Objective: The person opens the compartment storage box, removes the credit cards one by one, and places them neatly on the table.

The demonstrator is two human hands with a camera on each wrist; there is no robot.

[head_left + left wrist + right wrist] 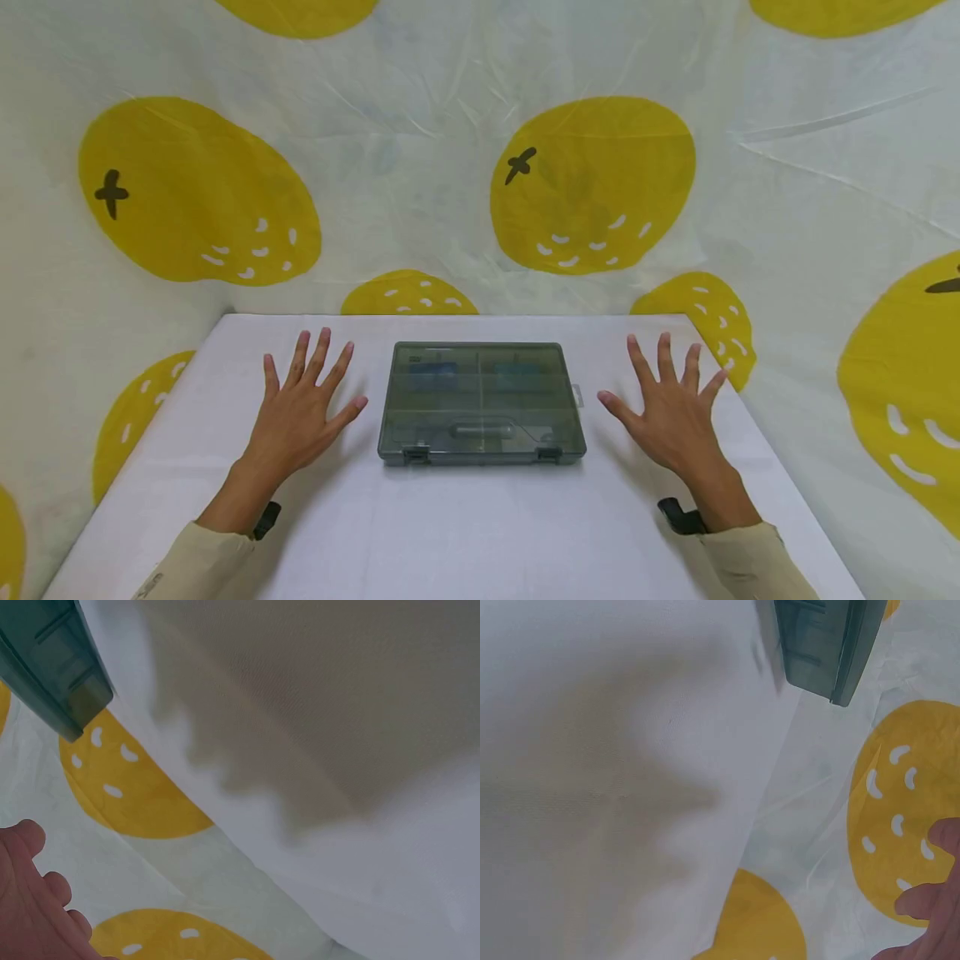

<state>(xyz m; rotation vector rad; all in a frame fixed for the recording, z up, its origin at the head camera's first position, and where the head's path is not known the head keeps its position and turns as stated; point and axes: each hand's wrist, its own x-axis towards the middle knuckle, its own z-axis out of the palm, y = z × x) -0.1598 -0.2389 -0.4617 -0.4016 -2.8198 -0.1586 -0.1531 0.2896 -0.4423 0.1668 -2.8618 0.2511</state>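
Note:
A dark translucent green plastic case (481,400) lies closed on the white table, two latches along its near edge. Blue and teal items show dimly through its lid, along with inner dividers. To its left, my left hand (302,417) is held with fingers spread and straight, palm down, holding nothing. On the other side, my right hand (671,417) is spread the same way, its thumb pointing toward the case. Both hands are apart from the case. The wrist views each catch a corner of the case, plus part of the left hand (34,900) and right hand (930,907).
The white table (480,533) carries the case at its middle. Behind and beside it hangs a pale cloth (405,192) printed with large yellow fruit. A small translucent tab (577,396) sticks out at the case's right side. Dark straps (681,517) show at the wrists.

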